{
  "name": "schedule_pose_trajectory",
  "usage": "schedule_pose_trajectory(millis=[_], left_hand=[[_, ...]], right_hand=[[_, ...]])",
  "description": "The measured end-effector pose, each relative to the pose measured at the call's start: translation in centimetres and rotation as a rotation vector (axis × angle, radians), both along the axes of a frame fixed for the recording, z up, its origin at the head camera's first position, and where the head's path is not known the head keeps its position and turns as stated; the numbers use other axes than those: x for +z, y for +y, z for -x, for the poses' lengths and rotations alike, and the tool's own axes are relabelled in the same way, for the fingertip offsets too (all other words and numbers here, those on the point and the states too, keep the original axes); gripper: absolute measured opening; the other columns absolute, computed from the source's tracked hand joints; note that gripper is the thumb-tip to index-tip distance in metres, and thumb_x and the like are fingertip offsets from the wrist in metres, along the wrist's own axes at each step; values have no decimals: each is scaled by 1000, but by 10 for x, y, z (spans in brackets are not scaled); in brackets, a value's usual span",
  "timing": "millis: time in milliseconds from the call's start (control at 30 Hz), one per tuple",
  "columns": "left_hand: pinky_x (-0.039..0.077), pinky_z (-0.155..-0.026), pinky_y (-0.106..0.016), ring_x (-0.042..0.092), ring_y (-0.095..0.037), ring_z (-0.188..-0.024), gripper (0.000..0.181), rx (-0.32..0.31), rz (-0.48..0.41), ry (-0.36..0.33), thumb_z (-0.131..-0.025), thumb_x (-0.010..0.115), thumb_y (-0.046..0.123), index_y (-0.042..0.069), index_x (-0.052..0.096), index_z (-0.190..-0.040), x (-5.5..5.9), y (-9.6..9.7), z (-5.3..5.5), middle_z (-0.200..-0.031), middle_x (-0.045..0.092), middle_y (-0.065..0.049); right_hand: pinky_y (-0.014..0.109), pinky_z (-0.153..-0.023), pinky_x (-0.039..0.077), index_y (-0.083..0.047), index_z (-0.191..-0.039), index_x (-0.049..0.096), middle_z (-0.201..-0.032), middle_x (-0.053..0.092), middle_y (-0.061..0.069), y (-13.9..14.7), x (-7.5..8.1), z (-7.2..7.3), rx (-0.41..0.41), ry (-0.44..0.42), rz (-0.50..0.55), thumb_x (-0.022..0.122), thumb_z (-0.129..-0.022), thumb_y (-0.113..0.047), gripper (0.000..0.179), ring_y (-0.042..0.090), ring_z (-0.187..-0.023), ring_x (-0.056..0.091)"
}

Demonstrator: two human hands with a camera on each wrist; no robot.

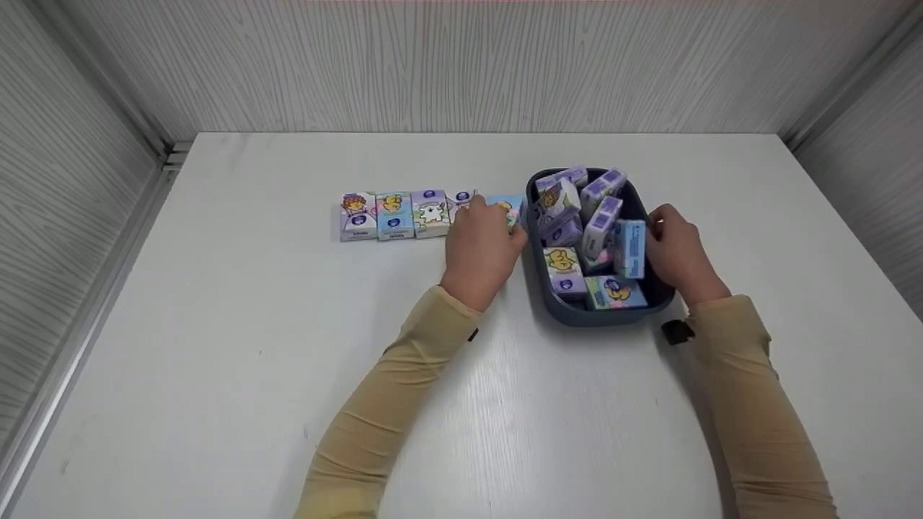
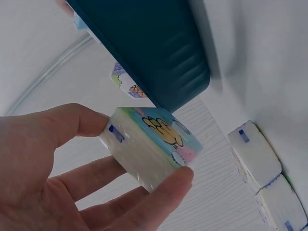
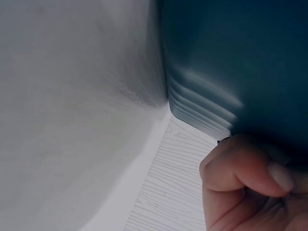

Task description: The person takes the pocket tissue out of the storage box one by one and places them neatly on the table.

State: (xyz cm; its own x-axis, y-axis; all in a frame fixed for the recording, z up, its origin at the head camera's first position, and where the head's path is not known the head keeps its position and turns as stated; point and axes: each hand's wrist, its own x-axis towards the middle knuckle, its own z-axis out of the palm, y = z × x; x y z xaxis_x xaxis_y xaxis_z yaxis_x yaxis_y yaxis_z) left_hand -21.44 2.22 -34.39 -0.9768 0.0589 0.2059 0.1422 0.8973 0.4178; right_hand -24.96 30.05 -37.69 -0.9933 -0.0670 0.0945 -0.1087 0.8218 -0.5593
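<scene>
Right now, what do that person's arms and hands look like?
Long tan sleeves cover both arms, the left sleeve and right sleeve wrinkled along the forearm, with loose cuffs. A small black piece sticks out beside the right cuff, and a tinier one by the left. The left hand and right hand wear no gloves.

tbl (image 1: 216,324): blue bin (image 1: 577,317), prob 4 pks (image 1: 430,213)

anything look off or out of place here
Nothing looks spilled or damaged. The small rectangular purple-and-blue packs in the dark blue plastic bin lie jumbled at mixed angles, some overlapping; that looks untidy beside the neat row of similar packs on the white table.
</scene>
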Motion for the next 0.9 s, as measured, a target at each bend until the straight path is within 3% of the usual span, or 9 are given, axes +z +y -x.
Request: schedule_pose_trajectory(millis=[233,467,733,800,900], left_hand=[[53,-72,-40,61,-29,-89,27,-31,42,-41,-90,63,27,2,72,-89,-14,10,-2,-97,59,-14],[54,-72,-39,60,-30,-92,22,-72,140,-70,-92,62,19,1,69,-101,-24,19,-2,-103,59,-16],[54,-76,-36,59,-26,-95,21,-236,387,-4,-96,52,2,1,70,-106,-32,24,-2,-104,62,-13],[52,-78,-37,59,-26,-96,22,-287,395,-16,-96,52,1,3,70,-108,-32,25,-1,-105,63,-13],[52,-79,-38,61,-26,-96,23,-358,337,-64,-95,52,-1,5,71,-107,-32,25,2,-105,64,-12]], right_hand=[[47,-74,41,7,-110,42,-94,55,24,0,0,0,-8,-3,-1,40,-100,-15,24,33,-83,50],[49,-79,41,8,-111,43,-98,55,26,0,2,1,-16,-4,3,41,-100,-14,24,34,-87,50],[46,-74,41,6,-110,42,-93,53,22,1,0,1,-20,-11,-1,40,-100,-15,23,32,-83,49],[46,-73,41,6,-109,42,-91,52,21,0,-1,1,-21,-7,-3,40,-100,-15,23,31,-82,48],[45,-72,40,6,-110,43,-89,52,20,-1,0,-1,-13,-7,-6,40,-101,-16,24,32,-79,48]])
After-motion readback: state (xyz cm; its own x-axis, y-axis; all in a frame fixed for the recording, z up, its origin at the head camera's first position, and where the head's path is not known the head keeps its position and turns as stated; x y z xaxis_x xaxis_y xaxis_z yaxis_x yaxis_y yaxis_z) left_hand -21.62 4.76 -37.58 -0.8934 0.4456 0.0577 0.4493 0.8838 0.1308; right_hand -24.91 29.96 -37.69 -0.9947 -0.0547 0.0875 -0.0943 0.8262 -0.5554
